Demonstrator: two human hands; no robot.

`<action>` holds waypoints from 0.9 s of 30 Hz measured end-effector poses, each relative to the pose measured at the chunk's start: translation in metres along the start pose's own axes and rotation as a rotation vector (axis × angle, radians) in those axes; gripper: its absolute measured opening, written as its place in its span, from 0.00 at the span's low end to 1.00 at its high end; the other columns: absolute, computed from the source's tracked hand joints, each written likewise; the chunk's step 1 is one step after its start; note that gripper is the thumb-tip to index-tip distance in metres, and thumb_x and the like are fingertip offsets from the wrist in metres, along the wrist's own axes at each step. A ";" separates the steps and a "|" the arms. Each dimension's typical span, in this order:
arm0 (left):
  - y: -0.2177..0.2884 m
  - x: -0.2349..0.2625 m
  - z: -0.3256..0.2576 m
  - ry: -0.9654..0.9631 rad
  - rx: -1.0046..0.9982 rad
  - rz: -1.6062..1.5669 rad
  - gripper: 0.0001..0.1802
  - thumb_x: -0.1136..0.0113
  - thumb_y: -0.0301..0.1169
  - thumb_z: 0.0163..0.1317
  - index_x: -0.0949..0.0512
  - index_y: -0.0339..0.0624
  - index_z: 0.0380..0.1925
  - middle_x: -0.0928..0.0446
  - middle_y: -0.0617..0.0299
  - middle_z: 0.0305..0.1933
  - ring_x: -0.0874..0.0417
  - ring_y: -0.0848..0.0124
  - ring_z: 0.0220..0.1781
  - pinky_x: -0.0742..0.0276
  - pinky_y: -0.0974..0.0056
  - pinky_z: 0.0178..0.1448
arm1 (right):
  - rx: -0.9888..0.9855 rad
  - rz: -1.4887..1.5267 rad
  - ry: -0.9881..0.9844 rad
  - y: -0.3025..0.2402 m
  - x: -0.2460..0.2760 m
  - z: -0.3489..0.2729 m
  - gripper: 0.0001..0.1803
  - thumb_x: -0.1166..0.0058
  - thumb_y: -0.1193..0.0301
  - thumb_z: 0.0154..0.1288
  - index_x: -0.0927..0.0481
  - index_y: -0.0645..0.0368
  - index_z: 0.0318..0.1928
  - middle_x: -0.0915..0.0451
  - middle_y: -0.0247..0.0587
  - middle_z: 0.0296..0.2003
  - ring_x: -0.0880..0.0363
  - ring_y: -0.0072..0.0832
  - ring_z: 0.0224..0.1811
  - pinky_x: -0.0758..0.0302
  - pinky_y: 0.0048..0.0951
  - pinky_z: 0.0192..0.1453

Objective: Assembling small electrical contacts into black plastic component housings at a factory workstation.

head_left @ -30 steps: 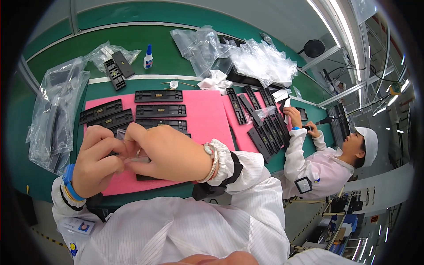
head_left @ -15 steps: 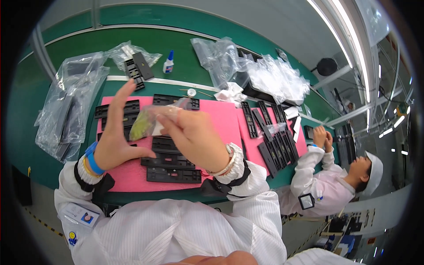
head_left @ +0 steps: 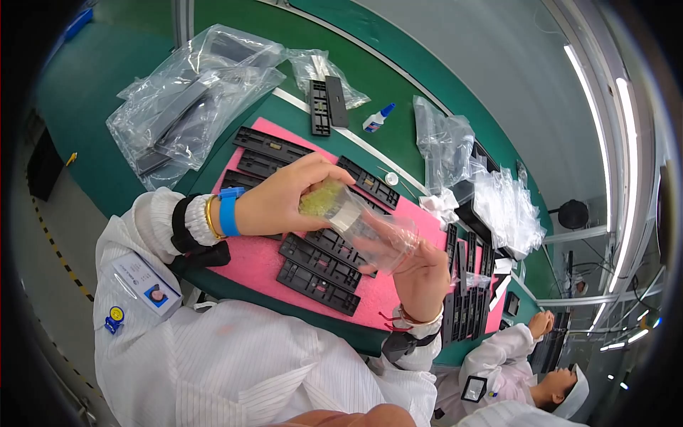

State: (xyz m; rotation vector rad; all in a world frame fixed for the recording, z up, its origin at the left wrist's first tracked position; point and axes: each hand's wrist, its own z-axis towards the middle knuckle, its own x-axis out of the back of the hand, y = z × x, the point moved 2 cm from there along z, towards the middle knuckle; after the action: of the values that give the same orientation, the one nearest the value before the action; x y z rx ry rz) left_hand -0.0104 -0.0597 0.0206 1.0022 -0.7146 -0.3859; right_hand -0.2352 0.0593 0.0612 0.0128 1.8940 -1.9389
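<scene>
A clear plastic bag (head_left: 370, 231) is stretched between my two hands above the pink mat. Small yellow-green contents (head_left: 321, 200) fill its left end, beside a whitish patch. My left hand (head_left: 281, 197), with a blue wristband, grips that filled end between thumb and fingers. At the bag's other end, my right hand (head_left: 421, 277) is closed on the clear film; some of its fingers show through the plastic. Beneath the hands lie several slotted black plastic strips (head_left: 318, 286), partly covered by the hands and bag.
The pink foam mat (head_left: 249, 265) lies on a green bench. Beyond it are a glue bottle (head_left: 378, 118), a small white round container (head_left: 391, 178), and two black parts (head_left: 329, 103). Large plastic bags (head_left: 192, 107) lie far left. A co-worker (head_left: 509, 356) works at right.
My left hand, formerly spread apart from the bag, now grips its filled end. My right hand has moved right to the bag's clear end. The view has turned.
</scene>
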 end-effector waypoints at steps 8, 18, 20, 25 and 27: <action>0.006 -0.006 -0.003 0.019 -0.074 -0.285 0.50 0.28 0.22 0.50 0.40 0.45 0.75 0.32 0.57 0.55 0.26 0.69 0.49 0.27 0.67 0.53 | -0.143 -0.350 0.162 0.011 -0.008 0.002 0.27 0.50 0.84 0.72 0.30 0.63 0.71 0.30 0.55 0.70 0.13 0.40 0.53 0.12 0.29 0.43; -0.028 -0.023 -0.004 -0.129 0.184 -1.180 0.47 0.50 0.59 0.74 0.57 0.46 0.79 0.38 0.50 0.74 0.25 0.61 0.68 0.27 0.57 0.69 | 0.201 -0.422 0.343 0.006 -0.030 0.015 0.31 0.38 0.84 0.65 0.28 0.68 0.69 0.17 0.46 0.57 0.14 0.21 0.38 0.20 0.17 0.35; -0.020 -0.021 0.000 -0.274 0.235 -1.355 0.45 0.54 0.60 0.75 0.54 0.45 0.79 0.36 0.50 0.73 0.25 0.60 0.69 0.27 0.55 0.70 | 0.154 -0.463 0.319 0.008 -0.031 0.017 0.31 0.37 0.83 0.65 0.27 0.66 0.69 0.15 0.42 0.49 0.15 0.19 0.36 0.22 0.16 0.32; -0.022 -0.016 0.000 -0.197 0.380 -1.440 0.35 0.60 0.51 0.81 0.43 0.38 0.76 0.30 0.51 0.71 0.23 0.59 0.69 0.25 0.55 0.70 | 0.081 -0.632 0.320 0.017 -0.035 0.026 0.30 0.34 0.80 0.64 0.22 0.59 0.67 0.16 0.30 0.30 0.20 0.13 0.30 0.27 0.15 0.27; -0.024 -0.014 0.002 -0.163 0.370 -1.439 0.32 0.61 0.48 0.81 0.41 0.37 0.74 0.28 0.52 0.69 0.22 0.61 0.67 0.23 0.57 0.67 | 0.095 -0.635 0.421 0.017 -0.037 0.028 0.27 0.32 0.80 0.62 0.19 0.57 0.63 0.14 0.32 0.36 0.21 0.13 0.28 0.27 0.16 0.27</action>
State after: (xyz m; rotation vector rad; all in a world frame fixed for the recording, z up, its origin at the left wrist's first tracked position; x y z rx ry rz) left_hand -0.0210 -0.0641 -0.0048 1.7527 -0.0720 -1.6289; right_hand -0.1888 0.0440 0.0584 -0.1890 2.2639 -2.6100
